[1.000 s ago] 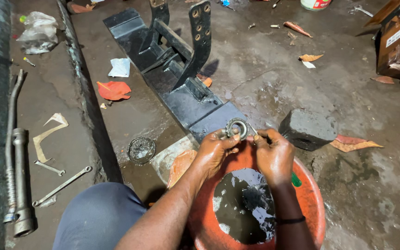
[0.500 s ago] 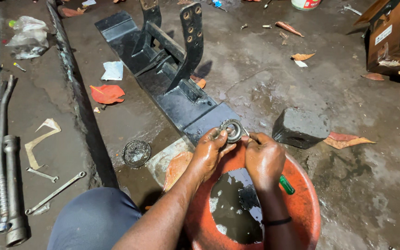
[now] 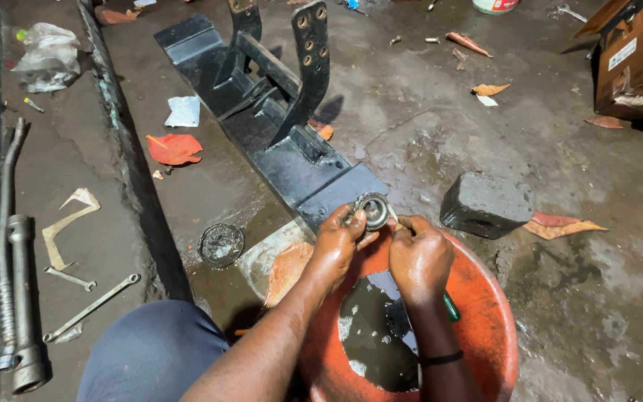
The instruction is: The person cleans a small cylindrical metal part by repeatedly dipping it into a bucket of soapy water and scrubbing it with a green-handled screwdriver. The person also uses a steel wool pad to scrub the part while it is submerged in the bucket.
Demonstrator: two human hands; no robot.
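Observation:
My left hand (image 3: 338, 242) holds a round metal bearing (image 3: 373, 211) up over the far rim of an orange basin (image 3: 485, 327). My right hand (image 3: 418, 257) grips a green-handled tool (image 3: 450, 306) whose thin metal tip touches the bearing's right side. The basin holds dark oily liquid (image 3: 377, 335) and sits under both hands. Just beyond the bearing lies a long black metal bracket (image 3: 277, 141) with two upright drilled arms.
A dark stone block (image 3: 487, 202) lies right of the hands. A small round lid (image 3: 222, 245) sits to the left. Two spanners (image 3: 91, 307) and a long pipe tool (image 3: 16, 298) lie at far left beyond a floor ridge. A cardboard box (image 3: 638, 63) stands top right.
The view has drifted a little; both hands stay over the basin with the bearing, and the right hand has shifted slightly against it.

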